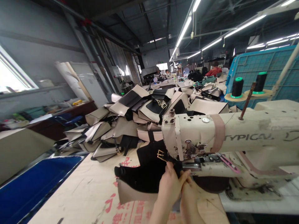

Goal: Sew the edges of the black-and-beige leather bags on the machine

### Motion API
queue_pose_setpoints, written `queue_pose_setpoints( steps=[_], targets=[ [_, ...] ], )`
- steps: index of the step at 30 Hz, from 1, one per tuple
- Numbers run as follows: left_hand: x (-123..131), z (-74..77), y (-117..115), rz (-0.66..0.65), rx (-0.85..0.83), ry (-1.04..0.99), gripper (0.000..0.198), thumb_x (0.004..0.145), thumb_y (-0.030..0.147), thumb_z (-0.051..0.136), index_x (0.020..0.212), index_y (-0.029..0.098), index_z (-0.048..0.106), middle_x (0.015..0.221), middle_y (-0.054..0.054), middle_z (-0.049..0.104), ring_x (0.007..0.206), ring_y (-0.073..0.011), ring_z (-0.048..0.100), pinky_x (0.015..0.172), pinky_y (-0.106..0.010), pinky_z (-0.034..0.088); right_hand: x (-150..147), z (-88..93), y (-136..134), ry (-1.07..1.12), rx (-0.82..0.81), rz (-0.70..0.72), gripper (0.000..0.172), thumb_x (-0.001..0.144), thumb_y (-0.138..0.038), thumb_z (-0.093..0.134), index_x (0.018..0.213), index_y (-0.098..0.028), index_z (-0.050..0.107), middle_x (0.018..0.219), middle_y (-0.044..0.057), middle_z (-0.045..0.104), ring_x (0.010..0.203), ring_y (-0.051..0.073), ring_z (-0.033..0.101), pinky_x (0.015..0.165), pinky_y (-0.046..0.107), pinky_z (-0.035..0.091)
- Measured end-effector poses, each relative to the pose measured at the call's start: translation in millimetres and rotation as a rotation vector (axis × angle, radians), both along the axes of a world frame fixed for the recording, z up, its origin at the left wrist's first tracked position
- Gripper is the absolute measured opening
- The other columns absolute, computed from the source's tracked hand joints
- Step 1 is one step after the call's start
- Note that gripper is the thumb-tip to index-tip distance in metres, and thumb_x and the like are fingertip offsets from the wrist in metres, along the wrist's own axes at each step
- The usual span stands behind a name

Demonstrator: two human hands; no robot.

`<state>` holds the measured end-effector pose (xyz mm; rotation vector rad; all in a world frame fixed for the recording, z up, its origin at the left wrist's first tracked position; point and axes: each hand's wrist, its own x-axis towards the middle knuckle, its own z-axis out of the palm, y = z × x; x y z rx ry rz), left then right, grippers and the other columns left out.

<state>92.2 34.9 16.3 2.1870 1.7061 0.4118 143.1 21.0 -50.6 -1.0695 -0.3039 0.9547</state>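
A black-and-beige bag [140,179] lies partly on the wooden table, its dark side upward, with one edge at the sewing machine [193,133]. My left hand [168,182] is closed on the bag close to the machine's narrow lower arm, just below a gold buckle [161,155]. Right beside it, touching it, my right hand [188,186] is closed at the same edge of the bag; its fingertips are partly hidden. The needle and presser foot area sits just above both hands, too small to make out clearly.
A big heap of beige and black bags [126,127] covers the table's far side. Black thread spools [237,87] stand behind the machine. Pink-handled snips [227,163] rest on its lower arm. A blue-lined bin [46,177] is at left. A person in red [213,71] is far back.
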Motion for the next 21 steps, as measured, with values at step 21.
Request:
queue_pose_setpoints(
  steps=[21],
  targets=[
    [3,-20.5,28,0.163,-0.128,-0.343,0.053,0.085,0.052,0.029,0.076,0.012,0.064,0.07,-0.007,0.067,0.07,-0.0199,0.062,0.056,-0.023,0.039,5,-10.0,3,0.146,-0.058,0.119,0.041,0.069,-0.051,0.06,0.085,-0.013,0.063,0.072,0.004,0.064,0.071,0.018,0.056,0.061,0.024,0.044]
  ],
)
